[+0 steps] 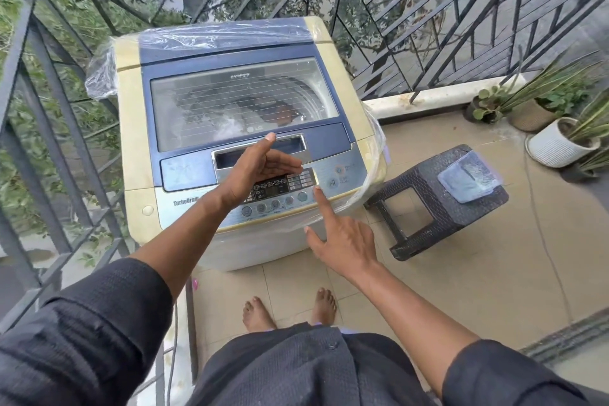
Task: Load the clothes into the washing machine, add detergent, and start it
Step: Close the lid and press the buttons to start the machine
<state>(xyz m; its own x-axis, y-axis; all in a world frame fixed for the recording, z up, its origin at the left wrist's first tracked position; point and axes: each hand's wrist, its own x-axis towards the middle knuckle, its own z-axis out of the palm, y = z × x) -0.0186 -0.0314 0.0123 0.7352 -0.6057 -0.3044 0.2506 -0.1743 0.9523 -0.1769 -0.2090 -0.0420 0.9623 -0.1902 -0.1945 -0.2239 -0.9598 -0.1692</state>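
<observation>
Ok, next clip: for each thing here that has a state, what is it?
washing machine lid: closed, clothes visible through the glass
control panel: wrapped in clear plastic; display too small to read
left hand: open, raised over the panel, holding nothing
right hand: index finger extended, tip at a panel button
stool: upright on the floor
blue container: resting on the stool

An outdoor balcony in soft daylight, floored with large beige square tiles [461, 267]. A dark metal railing with slanted bars [428, 26] encloses the far and left sides, with green leafy branches [66, 82] beyond it. At the right stands a low dark woven-pattern plastic stool [425, 208]. Past it, in the corner, sit a white ribbed plant pot [553, 147] and a tan woven plant pot [530, 115], both holding long-leaved plants.
</observation>
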